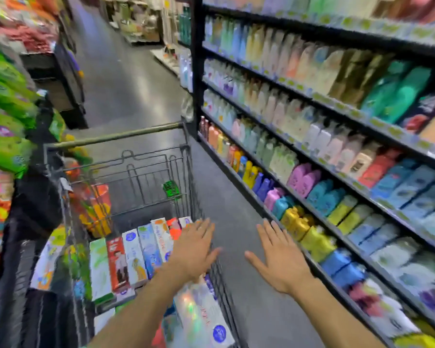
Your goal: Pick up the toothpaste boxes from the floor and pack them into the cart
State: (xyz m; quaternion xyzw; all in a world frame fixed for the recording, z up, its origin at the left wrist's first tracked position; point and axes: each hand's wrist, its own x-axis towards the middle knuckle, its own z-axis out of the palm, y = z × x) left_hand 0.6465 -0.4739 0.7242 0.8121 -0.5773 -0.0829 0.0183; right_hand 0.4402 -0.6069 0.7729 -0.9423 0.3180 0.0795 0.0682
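Both my hands hover spread and empty over the packed cart in the shop aisle.

On the far left I see green and orange packets (pixel 5 101) stacked on a dark rack. Next comes the grey wire shopping cart (pixel 186 156) with its olive push bar; inside it the long cardboard toothpaste boxes (pixel 133 257) lie flat, side by side in a row: a pale green one, a red one, white-and-blue ones, an orange one, with a larger shiny holographic box nearer me. A small green tag hangs on the cart's far wire wall. My left hand (pixel 191 249) is flat, fingers spread, above the cart's right rim, gripping nothing. My right hand (pixel 279 257) is likewise splayed over the grey floor (pixel 239 217). To the right, black shelves (pixel 362 194) carry rows of pastel bottles and refill pouches.
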